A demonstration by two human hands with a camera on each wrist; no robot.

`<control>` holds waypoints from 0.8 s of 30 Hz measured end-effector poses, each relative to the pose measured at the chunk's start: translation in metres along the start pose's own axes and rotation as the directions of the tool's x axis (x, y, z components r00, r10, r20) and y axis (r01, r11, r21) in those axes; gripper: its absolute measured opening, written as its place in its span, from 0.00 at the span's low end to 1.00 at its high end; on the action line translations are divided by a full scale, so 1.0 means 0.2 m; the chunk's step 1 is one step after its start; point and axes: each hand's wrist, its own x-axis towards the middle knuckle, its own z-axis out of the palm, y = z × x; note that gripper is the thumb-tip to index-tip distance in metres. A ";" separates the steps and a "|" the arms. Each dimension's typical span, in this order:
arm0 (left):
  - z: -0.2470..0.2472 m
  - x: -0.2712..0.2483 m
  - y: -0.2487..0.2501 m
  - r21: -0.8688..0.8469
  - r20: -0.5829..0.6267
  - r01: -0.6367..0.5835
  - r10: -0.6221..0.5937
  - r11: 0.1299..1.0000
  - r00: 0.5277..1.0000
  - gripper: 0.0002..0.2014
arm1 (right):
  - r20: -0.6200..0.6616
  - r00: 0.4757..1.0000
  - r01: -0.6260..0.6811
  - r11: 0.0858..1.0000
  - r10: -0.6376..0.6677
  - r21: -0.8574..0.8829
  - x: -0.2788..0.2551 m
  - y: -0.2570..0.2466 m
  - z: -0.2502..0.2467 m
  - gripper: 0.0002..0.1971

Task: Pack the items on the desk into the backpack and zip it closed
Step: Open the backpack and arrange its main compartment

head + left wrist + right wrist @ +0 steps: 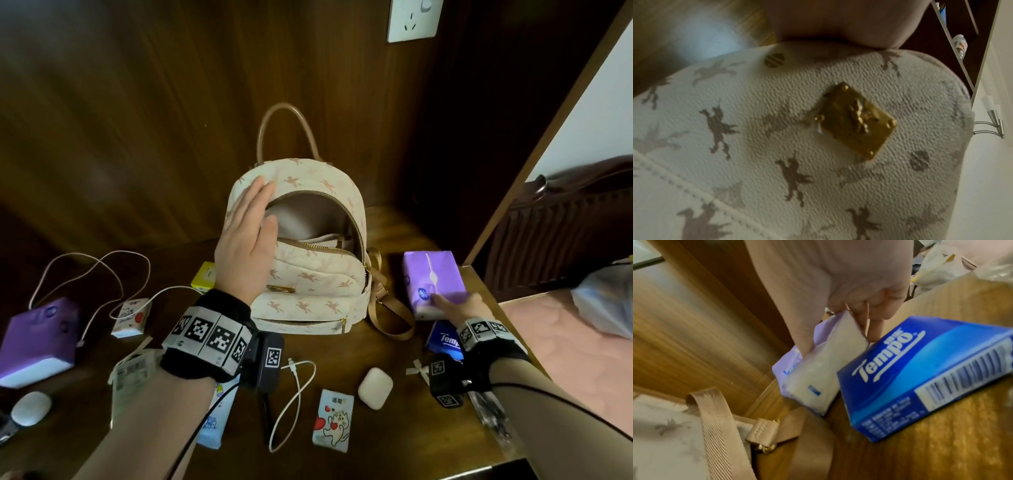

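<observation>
— So where are your hands, exactly?

— Left hand [247, 236] lies flat on the backpack [301, 274], fingers straight, spread over the upper left rim of the open main pocket, thumb at the edge of the opening. It presses; it grips nothing. Right hand [457, 305] is on the purple tissue pack [433, 279] at the desk's right side: thumb on the purple top, fingers curled under the near white end, as the right wrist view shows [840, 293].

— And the backpack?

— Upright at the middle of the wooden desk [342, 359], against the dark panelled wall. Cream, printed with tan horses, tan handle [284, 132] standing up, main zip wide open on a beige lining. A gold plate [856, 121] sits on the front pocket, close under my left wrist camera.

— What is around it?

— A blue Tempo tissue pack [920, 374] lies just beside the purple one, nearer to me. A white earbud case [375, 388], a cat-printed tissue packet [333, 425] and a white cable [291, 404] lie in front of the backpack. On the left: a second purple pack [37, 339], a small printed packet [132, 317], a pink cable [85, 274], a yellow box [204, 274] half hidden behind my left wrist.

— The straps?

— One tan strap [719, 426] loops on the desk between backpack and purple pack.
</observation>
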 end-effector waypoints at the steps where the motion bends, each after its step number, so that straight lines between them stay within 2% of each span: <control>1: 0.00 0.00 0.00 0.001 -0.003 0.001 -0.001 1.000 1.000 0.26 | 0.006 1.000 0.016 1.000 -0.016 0.020 0.00 0.00 -0.01 0.35; 3: 0.00 -0.01 0.01 -0.002 -0.008 0.002 -0.002 1.000 1.000 0.26 | -0.012 0.998 0.055 0.994 -0.054 0.096 0.01 -0.01 -0.03 0.30; 8: -0.02 -0.03 0.00 -0.010 0.013 0.005 -0.005 1.000 1.000 0.26 | -0.099 0.988 0.141 0.950 -0.118 0.278 -0.03 -0.08 -0.10 0.26; 12: -0.03 -0.04 0.00 -0.020 0.022 -0.004 0.004 1.000 1.000 0.25 | -0.187 0.963 0.257 0.872 -0.194 0.417 -0.05 -0.14 -0.20 0.37; 17: -0.05 -0.04 -0.01 -0.044 0.027 -0.022 0.023 0.999 0.999 0.24 | -0.340 0.865 0.493 0.751 -0.369 0.439 -0.32 -0.32 -0.37 0.26; 21: -0.09 -0.04 -0.03 -0.067 0.071 -0.079 0.084 0.995 0.994 0.24 | -0.413 0.782 0.623 0.601 -0.466 0.500 -0.47 -0.41 -0.43 0.24; 24: -0.14 -0.01 -0.09 -0.105 0.074 -0.133 0.141 0.986 0.987 0.18 | -0.445 0.738 0.674 0.521 -0.507 0.524 -0.58 -0.49 -0.46 0.25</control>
